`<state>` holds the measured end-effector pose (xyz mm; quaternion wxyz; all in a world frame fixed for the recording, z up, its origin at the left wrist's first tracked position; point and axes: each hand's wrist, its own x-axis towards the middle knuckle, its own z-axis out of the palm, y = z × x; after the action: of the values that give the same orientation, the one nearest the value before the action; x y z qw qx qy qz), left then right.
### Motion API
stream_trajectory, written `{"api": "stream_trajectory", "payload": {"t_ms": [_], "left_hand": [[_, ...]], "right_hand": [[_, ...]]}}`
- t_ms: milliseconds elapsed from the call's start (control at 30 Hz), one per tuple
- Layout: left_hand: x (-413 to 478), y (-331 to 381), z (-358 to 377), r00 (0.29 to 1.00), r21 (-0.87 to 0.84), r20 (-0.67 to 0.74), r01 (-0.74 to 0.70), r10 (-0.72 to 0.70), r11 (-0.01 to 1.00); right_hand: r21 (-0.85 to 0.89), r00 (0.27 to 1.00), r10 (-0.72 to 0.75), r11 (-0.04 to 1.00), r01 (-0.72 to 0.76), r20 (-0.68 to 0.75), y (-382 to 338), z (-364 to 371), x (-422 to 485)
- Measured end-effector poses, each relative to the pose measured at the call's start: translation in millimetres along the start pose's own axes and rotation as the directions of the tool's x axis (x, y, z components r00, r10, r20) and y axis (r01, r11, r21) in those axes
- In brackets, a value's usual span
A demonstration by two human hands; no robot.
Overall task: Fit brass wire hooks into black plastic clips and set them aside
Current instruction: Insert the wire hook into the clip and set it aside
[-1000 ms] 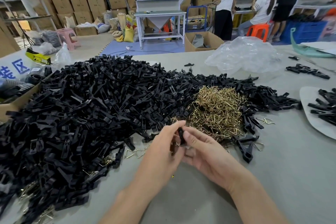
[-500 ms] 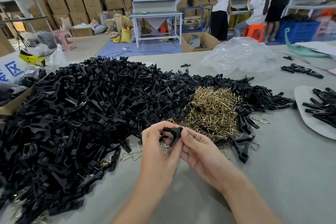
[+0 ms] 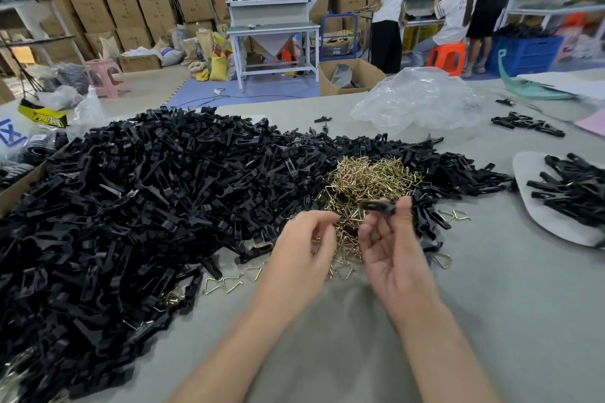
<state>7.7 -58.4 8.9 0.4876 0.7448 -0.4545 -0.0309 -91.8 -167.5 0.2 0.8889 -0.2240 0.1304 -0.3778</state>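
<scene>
Right grip (image 3: 393,249) pinches one black clip (image 3: 376,206). Left grip (image 3: 304,255) curls by one pile of brass hooks (image 3: 370,177) at 12 o'clock; I cannot tell if it holds any.

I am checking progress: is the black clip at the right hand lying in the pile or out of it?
Out: the right hand pinches the clip by one end, above the brass hooks.
</scene>
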Motion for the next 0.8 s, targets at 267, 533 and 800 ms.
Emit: {"api": "stream_trajectory", "payload": {"t_ms": [267, 533, 800], "left_hand": [[75, 29, 37, 0.931, 0.610, 0.364, -0.208, -0.037, 0.764], [71, 14, 12, 0.936, 0.447, 0.347, -0.102, -0.067, 0.889], [38, -14, -27, 0.987, 0.265, 0.078, 0.115, -0.140, 0.957]], "right_hand": [[0.316, 0.988, -0.100, 0.939, 0.133, -0.119, -22, -10, 7], [0.306, 0.997, -0.036, 0.950, 0.057, -0.074, -18, -8, 9], [-0.063, 0.999, 0.050, 0.997, -0.049, 0.015, -9, 3, -1]]}}
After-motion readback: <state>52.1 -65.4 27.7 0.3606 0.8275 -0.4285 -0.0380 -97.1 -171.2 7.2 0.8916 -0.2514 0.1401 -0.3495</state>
